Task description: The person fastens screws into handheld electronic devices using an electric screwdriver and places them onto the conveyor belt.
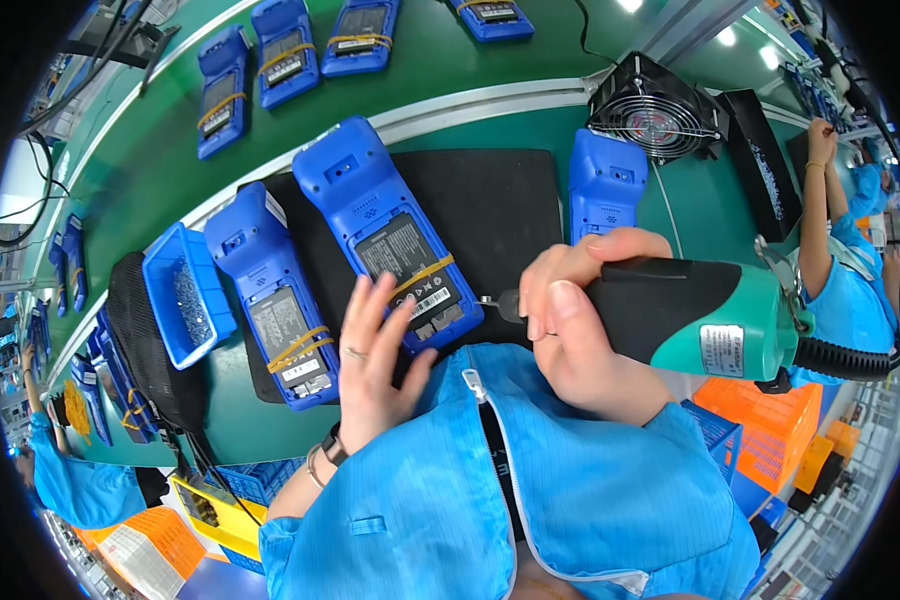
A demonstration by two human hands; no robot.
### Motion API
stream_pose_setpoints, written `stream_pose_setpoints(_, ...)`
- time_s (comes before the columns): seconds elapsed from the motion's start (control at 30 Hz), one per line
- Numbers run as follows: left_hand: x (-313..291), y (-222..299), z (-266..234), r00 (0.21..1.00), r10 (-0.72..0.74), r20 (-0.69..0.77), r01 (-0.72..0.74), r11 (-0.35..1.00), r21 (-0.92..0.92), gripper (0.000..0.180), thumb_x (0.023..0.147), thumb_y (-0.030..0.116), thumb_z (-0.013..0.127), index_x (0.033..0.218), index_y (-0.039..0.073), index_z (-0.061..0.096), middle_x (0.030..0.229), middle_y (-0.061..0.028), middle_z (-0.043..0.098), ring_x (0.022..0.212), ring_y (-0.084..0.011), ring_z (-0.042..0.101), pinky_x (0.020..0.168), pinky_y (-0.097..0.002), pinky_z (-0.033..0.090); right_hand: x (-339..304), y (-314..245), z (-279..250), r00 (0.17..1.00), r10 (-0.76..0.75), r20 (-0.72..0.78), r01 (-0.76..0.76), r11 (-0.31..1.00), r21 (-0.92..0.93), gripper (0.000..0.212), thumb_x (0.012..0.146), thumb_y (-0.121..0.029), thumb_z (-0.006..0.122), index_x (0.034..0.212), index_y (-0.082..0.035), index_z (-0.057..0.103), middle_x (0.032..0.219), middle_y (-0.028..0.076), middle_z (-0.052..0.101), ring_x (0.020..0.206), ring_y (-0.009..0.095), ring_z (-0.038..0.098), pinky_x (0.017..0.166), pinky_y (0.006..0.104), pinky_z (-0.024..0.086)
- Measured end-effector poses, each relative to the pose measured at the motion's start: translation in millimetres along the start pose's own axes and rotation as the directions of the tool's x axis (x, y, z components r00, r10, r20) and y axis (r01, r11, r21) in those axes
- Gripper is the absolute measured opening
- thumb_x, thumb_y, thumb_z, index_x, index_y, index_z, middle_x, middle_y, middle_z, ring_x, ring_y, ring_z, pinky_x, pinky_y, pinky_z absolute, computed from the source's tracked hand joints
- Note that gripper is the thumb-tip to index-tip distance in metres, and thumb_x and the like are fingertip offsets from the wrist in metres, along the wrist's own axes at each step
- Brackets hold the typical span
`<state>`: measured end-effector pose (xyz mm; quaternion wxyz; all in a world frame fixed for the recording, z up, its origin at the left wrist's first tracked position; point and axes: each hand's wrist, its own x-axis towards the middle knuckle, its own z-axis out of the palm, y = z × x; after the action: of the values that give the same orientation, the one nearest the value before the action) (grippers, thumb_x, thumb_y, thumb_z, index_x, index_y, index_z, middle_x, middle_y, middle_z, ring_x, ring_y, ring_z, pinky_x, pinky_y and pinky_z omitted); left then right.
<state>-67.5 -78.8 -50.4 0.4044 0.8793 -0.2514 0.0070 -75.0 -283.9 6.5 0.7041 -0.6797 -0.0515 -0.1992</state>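
My right hand [575,320] is wrapped round a green and black electric screwdriver [685,315]. Its tip, with what looks like a small screw, is beside the lower right corner of a blue handheld terminal [345,180]. That terminal lies face down on a black mat [510,210], its battery under a yellow rubber band [425,275]. With fingers spread, my left hand [375,365] rests at the terminal's lower left edge. To the left lies a second blue terminal [255,250], also banded. A third terminal [607,180], partly hidden by my right hand, lies to the right.
A blue bin of small screws [190,300] stands left, beside a black mesh bag [150,350]. Several banded terminals [285,55] lie on the green belt beyond. A black fan [655,120] and a black tray [760,165] stand far right. Co-workers are at both sides.
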Motion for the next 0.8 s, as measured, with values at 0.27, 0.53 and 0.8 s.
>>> stream_pose_setpoints(0.27, -6, 2, 6, 0.999, 0.005, 0.053, -0.013, 0.987, 0.158, 0.058, 0.067, 0.006, 0.079, 0.123, 0.006, 0.061, 0.143, -0.0151, 0.045, 0.136, -0.0375, 0.038, 0.107, -0.0496, 0.037, 12, 9, 8, 0.991, 0.005, 0.135, 0.011, 0.993, -0.116, 0.033, 0.091, 0.002, 0.048, 0.119, -0.006, 0.032, 0.068, 0.004, 0.051, 0.058, 0.014, 0.05, 0.058, 0.0306, 0.046)
stream_pose_setpoints(0.53, 1, 5, 6, 0.998, 0.002, 0.07, -0.017, 0.977, 0.213, 0.066, 0.068, 0.011, 0.079, 0.13, 0.01, 0.057, 0.148, -0.0137, 0.038, 0.138, -0.0378, 0.033, 0.108, -0.0539, 0.032, 23, 18, 11, 0.986, -0.122, 0.113, 0.14, 0.976, -0.166, 0.032, 0.092, 0.001, 0.046, 0.121, -0.004, 0.033, 0.068, 0.004, 0.051, 0.056, 0.013, 0.049, 0.058, 0.03, 0.045)
stream_pose_setpoints(0.8, 30, 5, 10, 0.986, 0.01, 0.167, -0.075, 0.919, 0.388, 0.075, 0.072, 0.028, 0.077, 0.139, 0.011, 0.048, 0.15, -0.0086, 0.039, 0.141, -0.0342, 0.031, 0.111, -0.0579, 0.023, 35, 25, 12, 0.983, -0.149, 0.112, 0.168, 0.967, -0.192, 0.031, 0.091, 0.001, 0.046, 0.118, -0.002, 0.032, 0.069, 0.005, 0.05, 0.055, 0.013, 0.049, 0.058, 0.029, 0.045)
